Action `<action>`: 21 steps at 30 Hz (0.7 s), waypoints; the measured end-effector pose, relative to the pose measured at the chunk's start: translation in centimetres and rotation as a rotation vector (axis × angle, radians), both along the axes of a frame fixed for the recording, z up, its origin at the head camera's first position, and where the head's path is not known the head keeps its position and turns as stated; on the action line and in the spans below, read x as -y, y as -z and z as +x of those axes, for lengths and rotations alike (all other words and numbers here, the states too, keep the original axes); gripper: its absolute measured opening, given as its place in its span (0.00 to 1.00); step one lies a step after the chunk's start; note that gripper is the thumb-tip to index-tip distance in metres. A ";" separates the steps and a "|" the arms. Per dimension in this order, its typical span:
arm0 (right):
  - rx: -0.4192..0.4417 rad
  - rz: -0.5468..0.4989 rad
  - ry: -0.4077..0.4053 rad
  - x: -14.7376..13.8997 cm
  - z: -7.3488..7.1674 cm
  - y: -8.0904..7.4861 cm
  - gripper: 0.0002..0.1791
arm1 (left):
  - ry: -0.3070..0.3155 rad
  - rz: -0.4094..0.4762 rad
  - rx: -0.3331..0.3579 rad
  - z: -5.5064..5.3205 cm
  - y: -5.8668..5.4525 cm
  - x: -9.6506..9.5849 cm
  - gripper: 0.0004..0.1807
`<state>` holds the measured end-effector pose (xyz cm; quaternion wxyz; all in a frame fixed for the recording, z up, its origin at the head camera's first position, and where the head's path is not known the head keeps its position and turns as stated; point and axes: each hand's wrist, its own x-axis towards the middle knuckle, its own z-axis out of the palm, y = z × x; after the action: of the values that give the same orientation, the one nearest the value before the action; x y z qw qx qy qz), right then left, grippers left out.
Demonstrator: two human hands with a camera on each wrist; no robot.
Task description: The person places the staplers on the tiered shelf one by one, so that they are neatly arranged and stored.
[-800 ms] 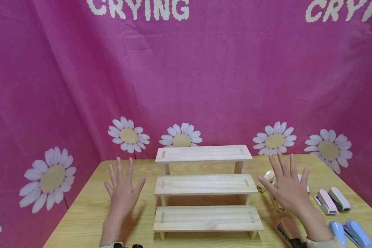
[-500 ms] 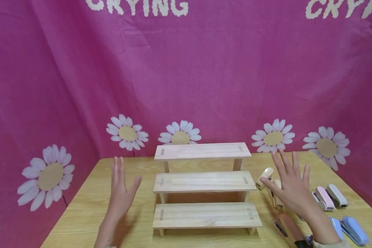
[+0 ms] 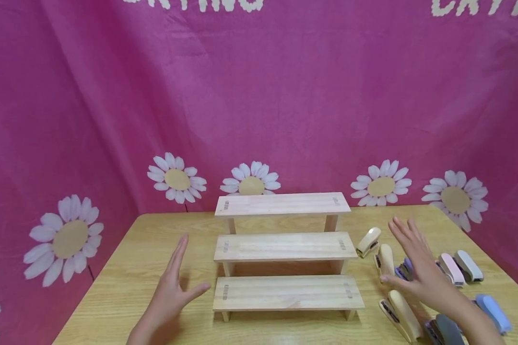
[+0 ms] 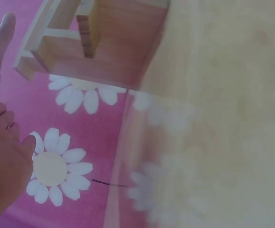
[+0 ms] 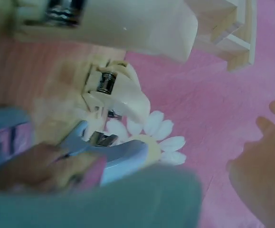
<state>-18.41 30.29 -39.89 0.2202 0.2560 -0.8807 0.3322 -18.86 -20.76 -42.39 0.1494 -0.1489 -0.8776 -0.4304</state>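
My left hand (image 3: 168, 292) hovers over the table left of a three-tier wooden stand (image 3: 285, 247), thumb spread towards its lowest tier. On the other side, my right hand (image 3: 420, 273) is held above a group of staplers, fingers extended and thumb apart. Neither hand holds anything. Nearest the right hand are a cream stapler (image 3: 386, 262), another cream one (image 3: 400, 314) in front, and a purple stapler (image 3: 404, 269) partly hidden by the hand. The left wrist view shows the left hand (image 4: 6, 161) at its edge, with the stand's end beyond.
More staplers lie on the right of the wooden table (image 3: 125, 268): pink (image 3: 451, 268), pale grey (image 3: 469, 266), blue (image 3: 493, 314) and dark grey (image 3: 446, 330). A further cream stapler (image 3: 369, 241) lies by the stand. A pink daisy-print cloth (image 3: 285, 96) hangs behind.
Both hands have come down and turned from spread palms-down to more edge-on, the left also moving slightly right. The head view has tilted a little. The stand and staplers stay put.
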 end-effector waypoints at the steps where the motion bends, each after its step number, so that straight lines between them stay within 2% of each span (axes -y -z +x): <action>1: 0.023 -0.009 -0.016 -0.2 0.3 0.1 0.61 | 0.010 -0.001 0.004 0.1 0.2 0.0 0.61; 6: 0.141 -0.035 -0.088 -0.8 1.5 0.5 0.61 | 0.047 -0.020 0.024 0.5 0.9 0.2 0.61; 9: 0.176 -0.019 -0.122 -1.2 2.0 0.9 0.61 | 0.066 -0.033 0.028 0.7 1.2 0.3 0.59; 16: 0.090 0.141 -0.133 -2.2 3.2 2.1 0.63 | 0.082 -0.064 0.061 1.1 1.8 0.1 0.54; 18: 0.089 0.166 -0.151 -2.6 3.5 2.5 0.63 | 0.092 -0.066 0.062 1.2 2.0 0.1 0.52; 21: 0.104 0.221 -0.137 -3.1 3.8 2.9 0.63 | 0.110 -0.070 0.070 1.3 2.3 0.1 0.49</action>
<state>-14.57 33.40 -42.80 0.1215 0.3205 -0.9027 0.2602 -17.59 -20.89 -44.66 0.0893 -0.1870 -0.8874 -0.4118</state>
